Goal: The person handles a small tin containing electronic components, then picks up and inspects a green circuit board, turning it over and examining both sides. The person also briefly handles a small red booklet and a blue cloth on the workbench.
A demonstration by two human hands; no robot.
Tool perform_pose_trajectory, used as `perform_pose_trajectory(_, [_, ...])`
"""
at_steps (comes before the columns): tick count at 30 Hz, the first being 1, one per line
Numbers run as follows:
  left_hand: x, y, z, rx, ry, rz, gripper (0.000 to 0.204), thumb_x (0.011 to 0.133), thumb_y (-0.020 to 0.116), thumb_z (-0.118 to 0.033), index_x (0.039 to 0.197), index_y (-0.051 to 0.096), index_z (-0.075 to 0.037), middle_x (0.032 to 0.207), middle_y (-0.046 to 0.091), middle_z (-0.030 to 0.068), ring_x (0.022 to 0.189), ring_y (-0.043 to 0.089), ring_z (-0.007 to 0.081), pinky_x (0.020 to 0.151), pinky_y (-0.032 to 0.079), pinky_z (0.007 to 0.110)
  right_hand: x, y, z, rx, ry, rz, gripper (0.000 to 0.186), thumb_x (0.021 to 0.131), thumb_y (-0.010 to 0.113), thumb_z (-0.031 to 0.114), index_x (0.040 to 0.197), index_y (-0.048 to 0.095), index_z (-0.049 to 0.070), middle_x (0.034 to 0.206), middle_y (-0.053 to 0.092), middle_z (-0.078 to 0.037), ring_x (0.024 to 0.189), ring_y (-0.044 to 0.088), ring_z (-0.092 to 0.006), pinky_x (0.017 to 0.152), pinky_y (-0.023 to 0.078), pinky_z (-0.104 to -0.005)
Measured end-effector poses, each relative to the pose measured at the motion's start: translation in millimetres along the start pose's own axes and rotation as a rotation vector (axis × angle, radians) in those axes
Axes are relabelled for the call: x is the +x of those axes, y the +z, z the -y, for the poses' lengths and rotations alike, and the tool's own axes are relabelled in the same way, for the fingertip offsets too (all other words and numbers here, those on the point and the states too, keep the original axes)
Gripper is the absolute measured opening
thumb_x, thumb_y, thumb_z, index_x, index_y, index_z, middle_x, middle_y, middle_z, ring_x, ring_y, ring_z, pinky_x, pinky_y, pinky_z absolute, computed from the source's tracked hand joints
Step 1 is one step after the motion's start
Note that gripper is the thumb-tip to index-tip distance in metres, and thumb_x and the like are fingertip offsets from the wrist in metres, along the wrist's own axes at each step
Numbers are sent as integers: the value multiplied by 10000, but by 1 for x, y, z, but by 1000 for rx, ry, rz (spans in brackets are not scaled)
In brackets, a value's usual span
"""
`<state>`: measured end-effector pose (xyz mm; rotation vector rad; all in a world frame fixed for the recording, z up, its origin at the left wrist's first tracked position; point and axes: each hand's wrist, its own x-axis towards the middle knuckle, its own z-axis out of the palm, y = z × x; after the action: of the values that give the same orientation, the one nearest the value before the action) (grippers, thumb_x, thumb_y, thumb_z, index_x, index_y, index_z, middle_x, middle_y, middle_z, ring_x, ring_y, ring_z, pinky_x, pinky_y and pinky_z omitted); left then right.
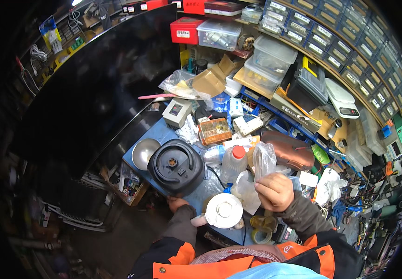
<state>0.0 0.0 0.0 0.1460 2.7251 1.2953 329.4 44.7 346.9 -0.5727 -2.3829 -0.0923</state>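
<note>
My right hand point(275, 191) is closed, fingers pinched together, on a crumpled clear plastic bag point(263, 159) that stands up above them. Just left of the bag is a clear plastic bottle point(234, 168) with a red cap. In front of me sits a round white vessel-like thing point(224, 210) with a pale pink handle. My left hand point(176, 203) is at the table's front edge, right below a round black appliance base point(176, 166); its fingers are mostly hidden. Beside that base lies a shiny metal bowl point(145, 154).
Yellowish tape rolls point(262, 229) lie near my right forearm. Behind are an orange-lidded box point(215, 130), a grey box point(177, 113) and a brown pouch point(288, 149). A large black screen point(103, 88) stands at left. Small-parts drawers point(324, 32) line the back right.
</note>
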Motion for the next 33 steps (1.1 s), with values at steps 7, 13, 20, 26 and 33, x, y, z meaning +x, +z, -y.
perform_pose_trajectory(7, [-4, -2, -8, 36, 22, 7, 628, 1151, 366, -440, 1093, 684, 99, 1001, 718, 368, 951, 683, 555, 828, 537, 591, -1, -7, -12, -27, 124, -21, 376, 725, 794, -7, 1095, 739, 34, 1036, 743, -111, 851, 714, -293, 724, 560, -410])
perform_pose_trajectory(13, [-5, -6, -8, 0, -1, -47, 618, 1148, 377, -438, 1093, 686, 95, 997, 713, 373, 961, 683, 554, 831, 535, 595, 144, 6, -122, 579, 473, -129, 311, 980, 758, 151, 1228, 681, -19, 1129, 699, -91, 1012, 672, -167, 894, 560, -349])
perform_pose_trajectory(20, [-1, 15, 24, 56, 198, -109, 564, 1143, 404, -401, 1090, 692, 81, 974, 712, 365, 931, 675, 556, 813, 537, 592, 366, 37, -323, 294, 487, -356, 859, 971, 782, 430, 1626, 375, 53, 1414, 650, -219, 1177, 698, -306, 986, 586, -404])
perform_pose_trajectory(26, [5, 16, 36, 56, 282, -138, 496, 1131, 433, -360, 1012, 683, 50, 938, 718, 338, 882, 677, 549, 747, 541, 579, 413, 45, -361, 553, 842, -416, 875, 985, 768, 457, 1659, 323, 122, 1564, 522, -198, 1327, 595, -377, 1087, 504, -536])
perform_pose_trajectory(33, [-1, 13, 32, 88, 191, -79, 476, 1122, 452, -382, 1008, 669, 26, 937, 726, 322, 891, 679, 548, 744, 537, 591, 419, 61, -299, 616, 772, -649, 452, 1102, 593, 289, 1490, 495, 79, 1438, 598, -167, 1241, 649, -361, 932, 611, -545])
